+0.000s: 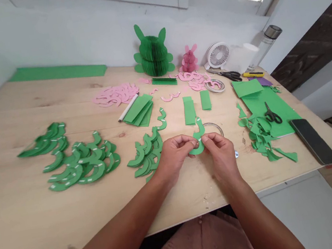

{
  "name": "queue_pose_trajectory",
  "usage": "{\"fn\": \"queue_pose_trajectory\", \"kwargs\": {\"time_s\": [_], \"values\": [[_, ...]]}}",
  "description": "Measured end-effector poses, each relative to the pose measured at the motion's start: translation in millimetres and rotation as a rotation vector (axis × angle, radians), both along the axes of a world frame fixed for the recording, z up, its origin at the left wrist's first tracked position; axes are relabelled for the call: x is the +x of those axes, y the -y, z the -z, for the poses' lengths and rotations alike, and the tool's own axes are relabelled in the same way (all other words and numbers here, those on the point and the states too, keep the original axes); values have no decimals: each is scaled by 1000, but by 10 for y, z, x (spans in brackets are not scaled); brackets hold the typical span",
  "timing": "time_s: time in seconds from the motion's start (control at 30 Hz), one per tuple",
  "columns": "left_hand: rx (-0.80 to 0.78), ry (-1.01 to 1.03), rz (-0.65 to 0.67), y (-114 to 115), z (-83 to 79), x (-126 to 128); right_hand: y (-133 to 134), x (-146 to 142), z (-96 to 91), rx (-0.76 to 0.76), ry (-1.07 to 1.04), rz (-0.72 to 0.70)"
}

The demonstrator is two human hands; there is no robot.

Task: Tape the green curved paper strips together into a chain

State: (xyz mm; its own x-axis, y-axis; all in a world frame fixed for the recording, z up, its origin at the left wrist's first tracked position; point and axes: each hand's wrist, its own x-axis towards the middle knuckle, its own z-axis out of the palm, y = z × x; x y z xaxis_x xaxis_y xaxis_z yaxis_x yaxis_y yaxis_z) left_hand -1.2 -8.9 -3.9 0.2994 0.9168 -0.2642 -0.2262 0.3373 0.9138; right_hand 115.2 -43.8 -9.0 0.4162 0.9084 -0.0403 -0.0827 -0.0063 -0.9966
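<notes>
My left hand (175, 154) and my right hand (219, 149) meet over the front middle of the wooden table (17, 226). Both pinch one curved green paper cutout (198, 138) between thumb and fingers, a little above the tabletop. Just left of my hands lies a pile of similar green curved pieces (145, 153). A clear tape roll (212, 127) lies right behind the held piece.
Green curved pieces with white strips (80, 166) lie at left. Pink cutouts (116, 94), green and pink honeycomb paper rabbits (152, 52), a small fan (217, 54) and scissors (230, 74) stand at the back. At right: green sheets with scissors (271, 114), scraps (262, 138), a phone (313, 140).
</notes>
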Motion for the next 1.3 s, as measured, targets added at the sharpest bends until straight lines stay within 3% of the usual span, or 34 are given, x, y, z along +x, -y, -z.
{"fn": "queue_pose_trajectory", "kwargs": {"time_s": [0.17, 0.63, 1.3], "values": [[-40, 38, -62, 2, -35, -4, 0, -4, -5, -14, 24, 18], [14, 29, -6, 23, -27, 15, 32, 5, 66, 24, 81, -36], [22, 17, -15, 19, -6, 22, 17, 23, 83, 15, 70, 46]]}}
